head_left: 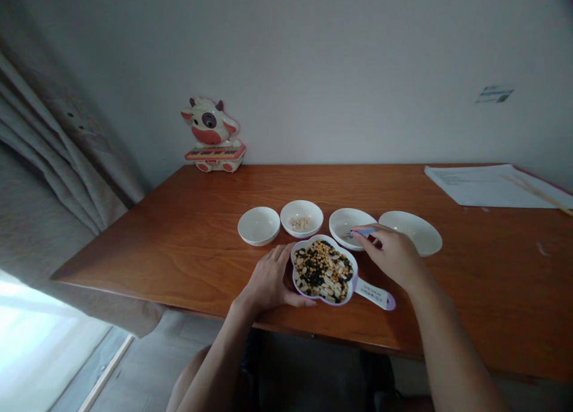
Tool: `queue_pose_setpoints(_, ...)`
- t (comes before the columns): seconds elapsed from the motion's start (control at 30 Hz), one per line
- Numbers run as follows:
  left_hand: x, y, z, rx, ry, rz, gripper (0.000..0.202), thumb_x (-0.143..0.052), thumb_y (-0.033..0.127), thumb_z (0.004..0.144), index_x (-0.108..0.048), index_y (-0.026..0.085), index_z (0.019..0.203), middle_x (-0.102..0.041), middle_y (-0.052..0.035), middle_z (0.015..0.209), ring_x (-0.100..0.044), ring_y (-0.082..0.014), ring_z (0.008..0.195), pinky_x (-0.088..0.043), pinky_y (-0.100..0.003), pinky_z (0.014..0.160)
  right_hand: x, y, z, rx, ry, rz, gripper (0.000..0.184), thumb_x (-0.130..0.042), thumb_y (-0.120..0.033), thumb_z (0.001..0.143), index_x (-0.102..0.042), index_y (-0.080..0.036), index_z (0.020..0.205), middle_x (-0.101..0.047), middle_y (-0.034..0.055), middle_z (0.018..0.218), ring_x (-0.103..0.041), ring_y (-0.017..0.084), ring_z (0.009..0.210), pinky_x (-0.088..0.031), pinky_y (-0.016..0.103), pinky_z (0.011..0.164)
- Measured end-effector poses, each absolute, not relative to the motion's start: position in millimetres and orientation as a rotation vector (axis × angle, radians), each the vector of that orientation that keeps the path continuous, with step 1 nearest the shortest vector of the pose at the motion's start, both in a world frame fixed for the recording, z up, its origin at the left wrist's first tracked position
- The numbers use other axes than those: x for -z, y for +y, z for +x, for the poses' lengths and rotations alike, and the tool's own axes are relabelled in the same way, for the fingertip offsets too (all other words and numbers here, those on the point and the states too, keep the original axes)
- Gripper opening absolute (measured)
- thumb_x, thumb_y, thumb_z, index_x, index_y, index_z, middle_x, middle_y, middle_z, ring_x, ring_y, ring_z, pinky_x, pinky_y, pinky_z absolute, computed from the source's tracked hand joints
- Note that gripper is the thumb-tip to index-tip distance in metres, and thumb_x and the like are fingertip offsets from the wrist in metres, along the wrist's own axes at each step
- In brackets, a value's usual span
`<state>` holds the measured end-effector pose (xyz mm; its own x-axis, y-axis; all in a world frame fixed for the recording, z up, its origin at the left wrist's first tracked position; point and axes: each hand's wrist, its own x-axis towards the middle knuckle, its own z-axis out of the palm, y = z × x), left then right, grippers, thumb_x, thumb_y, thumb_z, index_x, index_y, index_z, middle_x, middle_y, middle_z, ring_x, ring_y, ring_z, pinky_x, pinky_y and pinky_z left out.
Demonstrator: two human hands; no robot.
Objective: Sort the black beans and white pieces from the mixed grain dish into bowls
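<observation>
Right hand (390,258) pinches a small blue tool (363,232) above a white bowl (353,215). Left hand (268,279), spread, rests against a dish (324,237) at its 3 o'clock, heaped with mixed beans (322,271). Only a small pale portion (299,223) sits in another bowl (302,204), at the dish's 12 o'clock.

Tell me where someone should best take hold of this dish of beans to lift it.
Pinch the flat white handle of the dish from above on the right: it sticks out clear of the heaped beans, while the left hand rests against the opposite side.
</observation>
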<state>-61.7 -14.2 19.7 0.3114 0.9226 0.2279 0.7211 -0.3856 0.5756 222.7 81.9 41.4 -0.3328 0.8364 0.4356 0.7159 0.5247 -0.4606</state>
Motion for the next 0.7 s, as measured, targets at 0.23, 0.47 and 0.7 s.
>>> queue_pose_setpoints(0.23, -21, -14, -61, -0.715, 1.502, 2.199, 0.115, -0.084, 0.074, 0.055, -0.039, 0.024, 0.149, -0.057, -0.0134, 0.139, -0.056, -0.0357, 0.128, -0.044, -0.051, 0.112, -41, 88, 220, -0.054, -2.197, -1.280, 0.033, -0.053, -0.038, 0.097, -0.077, -0.022, 0.081, -0.080, 0.0071, 0.099, -0.075, 0.024, 0.086, -0.055, 0.035, 0.071)
queue_pose_setpoints(0.47, -20, -14, -62, -0.763, 1.472, 2.225, 0.115, -0.083, 0.075, 0.056, -0.039, 0.025, 0.149, -0.057, -0.0121, 0.140, -0.057, -0.0351, 0.128, -0.044, -0.050, 0.113, -33, 89, 218, 0.086, -2.156, -1.273, 0.030, -0.052, -0.034, 0.096, -0.078, -0.021, 0.089, -0.080, 0.0082, 0.091, -0.074, 0.024, 0.079, -0.053, 0.034, 0.068)
queue_pose_setpoints(0.7, -19, -15, -62, -0.761, 1.478, 2.217, 0.115, -0.082, 0.077, 0.055, -0.040, 0.024, 0.148, -0.058, -0.0114, 0.138, -0.057, -0.0338, 0.126, -0.045, -0.048, 0.112, -36, 89, 223, 0.174, -2.031, -1.269, 0.037, -0.052, -0.043, 0.097, -0.079, -0.019, 0.087, -0.075, 0.0089, 0.073, -0.069, 0.025, 0.064, -0.046, 0.034, 0.059)
